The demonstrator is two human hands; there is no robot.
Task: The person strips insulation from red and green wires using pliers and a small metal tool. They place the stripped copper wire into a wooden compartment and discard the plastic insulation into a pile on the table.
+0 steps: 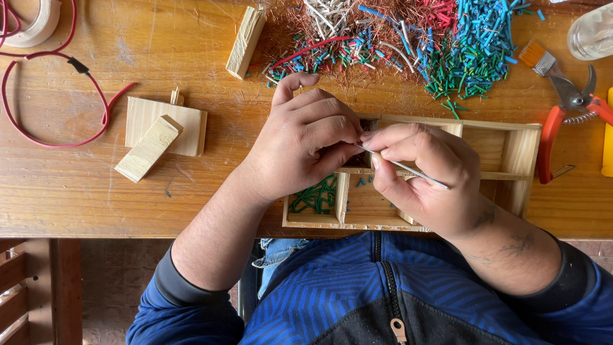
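Head view, looking straight down. We see both hands meeting over the wooden compartment tray (504, 156) at the near edge of the table (64, 191).

Left hand (303, 144): forearm enters from lower left, wrist bent inward, knuckles up. Fingers curled closed, tips pressed together at the point where the two hands meet. What they pinch is too small to tell. Thumb raised, pointing away from the body.

Right hand (424, 172): forearm enters from lower right, sleeve pushed up. Fingers closed in a pen-like grip on a thin metal tool (408, 169). The tool runs diagonally across the hand, its tip at the left fingertips.

Tray: several compartments; the near-left one holds green wire pieces (314, 197); a few blue bits lie in the next one.

Surface: worn wooden table. At the far edge, a heap of cut wire insulation (447, 45) in blue, green, red and white, mixed with copper strands. To the right, red-handled cutters (562, 121) and a small brush (539, 59). To the left, wooden blocks (159, 131) and a red cable loop (57, 102). One more block (246, 41) stands beside the heap.

Below the table edge, tiled floor shows.
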